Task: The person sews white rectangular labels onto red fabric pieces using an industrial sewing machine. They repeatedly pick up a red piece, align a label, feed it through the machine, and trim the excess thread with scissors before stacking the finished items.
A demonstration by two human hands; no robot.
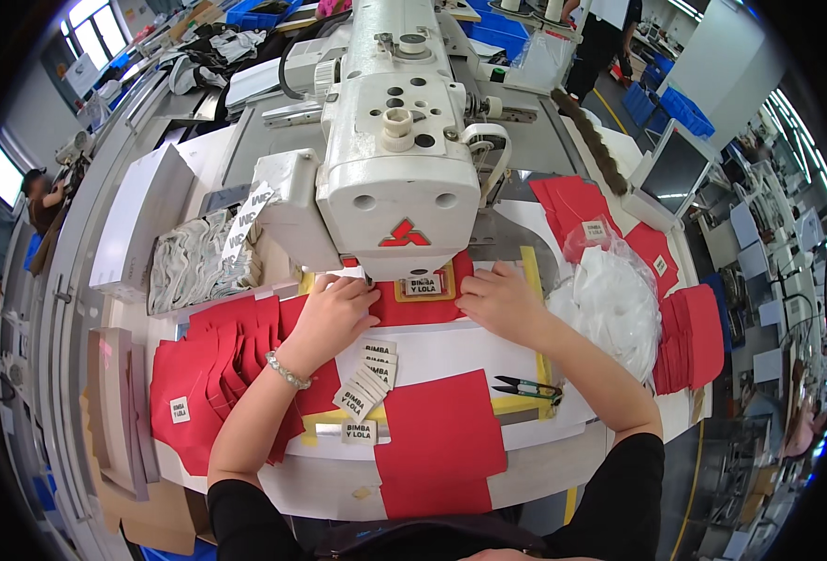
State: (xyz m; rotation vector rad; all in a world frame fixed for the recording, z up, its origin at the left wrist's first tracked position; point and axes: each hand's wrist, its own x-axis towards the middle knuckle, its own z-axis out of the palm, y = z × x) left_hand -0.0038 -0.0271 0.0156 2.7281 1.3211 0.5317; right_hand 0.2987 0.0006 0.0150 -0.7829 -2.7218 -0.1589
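Under the head of a white industrial sewing machine (399,201) lies a red fabric piece (390,315). A cream printed label (424,285) sits on it inside a yellow-edged frame (400,297). My left hand (337,307), fingers bent together, grips the fabric at its left side. At the right edge my right hand (499,297) has its fingers closed on the same piece. The exact grip of the fingertips is partly hidden. Nearer to me are loose cream labels (361,393), fanned out, and another red fabric piece (441,439) lying flat.
Red pieces are stacked at the left (198,374) and right (692,337). Thread snips (528,388) lie by my right forearm. A white plastic bag (605,299) stands right of it. A box of label strips (203,257) and a monitor (675,173) flank the machine.
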